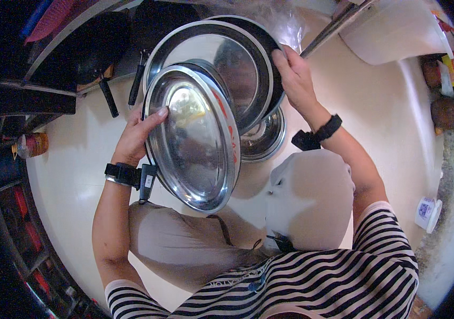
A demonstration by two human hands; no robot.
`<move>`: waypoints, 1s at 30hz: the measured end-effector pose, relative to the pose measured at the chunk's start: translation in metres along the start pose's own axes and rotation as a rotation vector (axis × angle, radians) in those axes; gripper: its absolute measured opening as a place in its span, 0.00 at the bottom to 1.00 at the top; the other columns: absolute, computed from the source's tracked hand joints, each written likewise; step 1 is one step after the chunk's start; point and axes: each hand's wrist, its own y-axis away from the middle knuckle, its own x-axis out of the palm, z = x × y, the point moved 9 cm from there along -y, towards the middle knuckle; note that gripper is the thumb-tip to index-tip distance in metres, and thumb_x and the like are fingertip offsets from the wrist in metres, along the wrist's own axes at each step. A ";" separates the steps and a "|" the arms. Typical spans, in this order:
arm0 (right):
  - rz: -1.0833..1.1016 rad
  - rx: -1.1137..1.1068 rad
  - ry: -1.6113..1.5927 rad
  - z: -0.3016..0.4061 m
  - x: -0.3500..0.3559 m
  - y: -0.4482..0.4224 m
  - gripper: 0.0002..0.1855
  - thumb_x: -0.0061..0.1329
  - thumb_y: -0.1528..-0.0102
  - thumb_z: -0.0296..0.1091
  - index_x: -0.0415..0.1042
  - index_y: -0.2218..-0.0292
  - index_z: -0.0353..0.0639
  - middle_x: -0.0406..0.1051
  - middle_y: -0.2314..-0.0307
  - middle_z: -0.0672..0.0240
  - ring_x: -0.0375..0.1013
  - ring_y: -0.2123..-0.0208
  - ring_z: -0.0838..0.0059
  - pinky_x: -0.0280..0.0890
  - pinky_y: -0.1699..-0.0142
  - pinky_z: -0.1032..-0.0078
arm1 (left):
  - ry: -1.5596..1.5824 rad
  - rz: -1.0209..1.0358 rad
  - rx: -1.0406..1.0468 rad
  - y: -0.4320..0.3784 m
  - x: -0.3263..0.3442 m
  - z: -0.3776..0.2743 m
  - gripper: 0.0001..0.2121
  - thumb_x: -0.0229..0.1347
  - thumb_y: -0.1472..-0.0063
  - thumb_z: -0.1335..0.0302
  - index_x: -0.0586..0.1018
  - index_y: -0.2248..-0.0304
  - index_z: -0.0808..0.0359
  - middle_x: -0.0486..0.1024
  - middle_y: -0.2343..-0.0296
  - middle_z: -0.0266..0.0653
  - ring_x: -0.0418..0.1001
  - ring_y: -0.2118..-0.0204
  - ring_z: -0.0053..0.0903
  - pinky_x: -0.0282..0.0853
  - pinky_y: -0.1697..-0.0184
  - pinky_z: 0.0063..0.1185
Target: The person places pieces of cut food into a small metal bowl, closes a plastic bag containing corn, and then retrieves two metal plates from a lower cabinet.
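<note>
My left hand (pixel 141 129) grips the left rim of a shiny oval-looking steel plate (pixel 195 147) with red writing on its rim, its thumb on the inner face. At least one more metal dish shows behind that plate. With its fingers over the right edge, my right hand (pixel 294 75) holds larger round steel plates (pixel 237 71), one behind another and tilted. The two groups overlap in the middle. Lower down, more round metal dishes (pixel 265 137) rest on the floor, partly hidden by the held ones.
Dark pans with black handles (pixel 108 97) sit on a low shelf (pixel 47 89) at upper left. A jar (pixel 33 144) stands at the left. A translucent bin (pixel 394 32) is at upper right, and a white tub (pixel 427 214) lies at the right near a ledge.
</note>
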 end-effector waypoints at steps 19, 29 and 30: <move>0.269 0.388 -0.640 -0.013 0.066 0.003 0.37 0.35 0.39 0.68 0.72 0.53 0.40 0.74 0.62 0.67 0.71 0.62 0.76 0.67 0.55 0.74 | 0.104 -0.027 -0.075 0.004 -0.016 0.011 0.20 0.57 0.39 0.62 0.76 0.54 0.68 0.78 0.61 0.39 0.77 0.58 0.26 0.72 0.52 0.25; 0.198 0.236 0.296 -0.121 -0.027 0.027 0.46 0.61 0.53 0.56 0.62 0.43 0.33 0.69 0.51 0.50 0.71 0.52 0.58 0.64 0.45 0.69 | 0.029 -0.084 -0.026 0.003 -0.005 0.003 0.15 0.61 0.40 0.63 0.79 0.60 0.67 0.79 0.68 0.34 0.77 0.69 0.20 0.74 0.62 0.20; 0.196 0.466 0.396 -0.191 -0.044 0.048 0.57 0.67 0.62 0.60 0.59 0.42 0.27 0.68 0.51 0.43 0.70 0.50 0.52 0.63 0.44 0.68 | 0.023 -0.088 -0.021 -0.002 -0.003 0.000 0.16 0.61 0.40 0.63 0.78 0.60 0.67 0.79 0.68 0.34 0.77 0.68 0.20 0.74 0.62 0.20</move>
